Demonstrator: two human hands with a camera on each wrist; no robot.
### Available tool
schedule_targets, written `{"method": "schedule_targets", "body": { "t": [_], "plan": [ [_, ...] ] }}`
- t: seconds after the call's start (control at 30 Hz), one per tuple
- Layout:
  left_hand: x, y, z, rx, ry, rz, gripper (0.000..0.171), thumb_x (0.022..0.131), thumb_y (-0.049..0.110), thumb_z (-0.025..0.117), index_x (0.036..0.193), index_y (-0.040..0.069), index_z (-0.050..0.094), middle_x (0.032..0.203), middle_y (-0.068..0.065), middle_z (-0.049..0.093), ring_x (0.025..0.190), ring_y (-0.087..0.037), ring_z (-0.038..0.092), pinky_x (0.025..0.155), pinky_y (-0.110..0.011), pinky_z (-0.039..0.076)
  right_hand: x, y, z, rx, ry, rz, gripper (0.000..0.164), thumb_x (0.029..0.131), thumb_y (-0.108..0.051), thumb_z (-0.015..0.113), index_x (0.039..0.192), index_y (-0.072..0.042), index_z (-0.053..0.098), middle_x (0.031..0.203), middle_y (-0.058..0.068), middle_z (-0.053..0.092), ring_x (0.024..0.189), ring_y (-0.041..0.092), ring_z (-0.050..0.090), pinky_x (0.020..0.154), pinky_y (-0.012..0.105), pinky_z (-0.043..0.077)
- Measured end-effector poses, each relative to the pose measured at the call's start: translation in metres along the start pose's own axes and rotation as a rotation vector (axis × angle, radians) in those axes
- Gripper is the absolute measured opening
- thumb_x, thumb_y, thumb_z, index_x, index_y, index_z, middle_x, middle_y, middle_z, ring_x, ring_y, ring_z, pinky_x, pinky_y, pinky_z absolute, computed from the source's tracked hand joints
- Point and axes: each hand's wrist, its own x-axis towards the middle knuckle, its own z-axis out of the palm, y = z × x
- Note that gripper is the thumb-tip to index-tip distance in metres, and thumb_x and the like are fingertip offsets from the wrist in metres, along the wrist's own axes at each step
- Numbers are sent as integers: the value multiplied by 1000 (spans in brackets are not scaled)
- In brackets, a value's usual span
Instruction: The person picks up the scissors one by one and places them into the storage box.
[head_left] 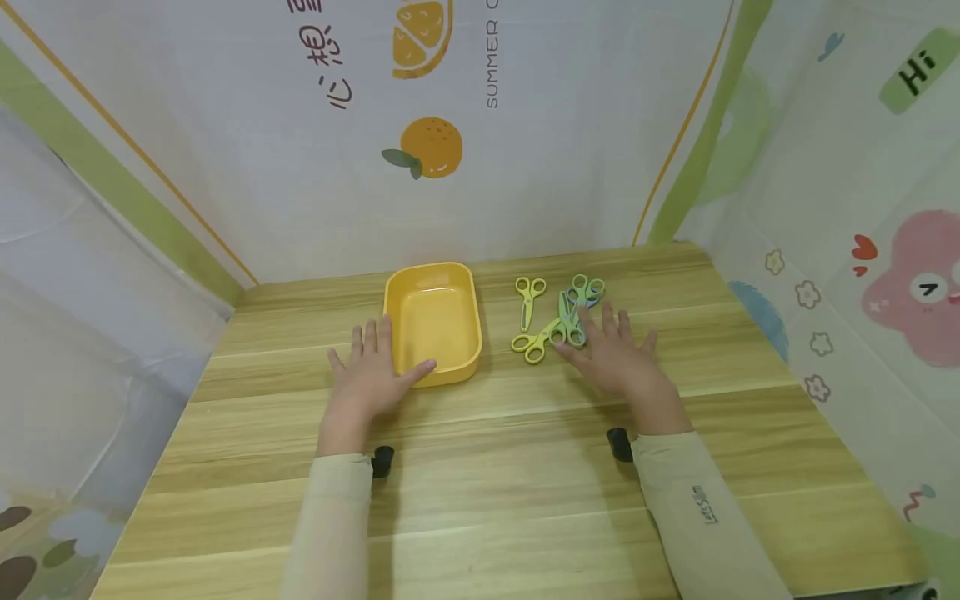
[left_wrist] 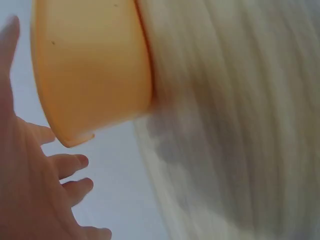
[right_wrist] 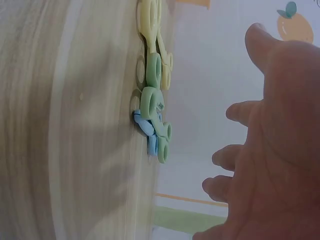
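My left hand point(head_left: 369, 372) is spread at the near left corner of a yellow plastic tray point(head_left: 477, 337), thumb over its front rim and fingers along its left side. In the left wrist view the tray's wall point(left_wrist: 95, 65) stands beside the palm. Hovering over the table, my right hand point(head_left: 617, 357) has its fingers spread and holds nothing. Just beyond its fingertips lie yellow scissors point(head_left: 534, 343), green scissors point(head_left: 564, 312) and partly covered blue scissors point(right_wrist: 146, 126) in an overlapping pile. Another yellow pair of scissors point(head_left: 528, 302) lies apart, between pile and tray.
The wooden table point(head_left: 480, 492) meets a printed curtain point(head_left: 555, 183) along its back edge. More printed cloth point(head_left: 840, 275) hangs at the right side. Each wrist carries a black camera mount, such as the right one point(head_left: 619, 444).
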Motion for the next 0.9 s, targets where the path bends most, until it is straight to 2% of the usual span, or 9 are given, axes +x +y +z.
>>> {"method": "schedule_targets", "body": {
  "t": [0.13, 0.27, 0.43, 0.73, 0.9],
  "plan": [
    [1, -6, -1, 2, 0, 16, 130, 87, 97, 39, 172, 11, -8, 178, -27, 4, 166, -50, -2, 121, -83, -9, -1, -4, -1, -2, -3, -10, 90, 106, -75, 29, 173, -25, -5, 177, 20, -20, 164, 52, -11, 117, 85, -11],
    [4, -10, -3, -2, -6, 22, 130, 87, 97, 39, 172, 10, -8, 178, -27, 7, 166, -50, 0, 121, -83, -10, -2, -5, -1, -14, -9, -12, 89, 108, -72, 31, 173, -23, -3, 177, 22, -19, 164, 53, -9, 117, 86, -10],
    [6, -11, -4, -6, -18, 27, 131, 87, 98, 36, 171, 9, -9, 177, -28, 8, 165, -51, 2, 120, -83, -10, 0, -5, 0, -25, -5, -5, 92, 105, -77, 26, 173, -22, -2, 177, 23, -17, 164, 53, -9, 118, 85, -11],
    [11, -11, 4, 19, -27, 30, 131, 87, 99, 33, 171, 8, -11, 178, -27, 11, 165, -51, 8, 118, -86, -9, 9, -4, 7, -11, 35, 81, 104, 98, -88, 22, 173, -18, 2, 177, 26, -11, 163, 56, -5, 119, 85, -8],
    [13, -11, 7, 32, -50, 28, 130, 87, 99, 28, 170, 6, -11, 177, -26, 13, 165, -49, 10, 119, -85, -10, 15, -4, 13, -5, 50, 108, 102, 100, -85, 25, 173, -17, 7, 177, 28, -10, 162, 57, -1, 122, 83, -4]
  ]
}}
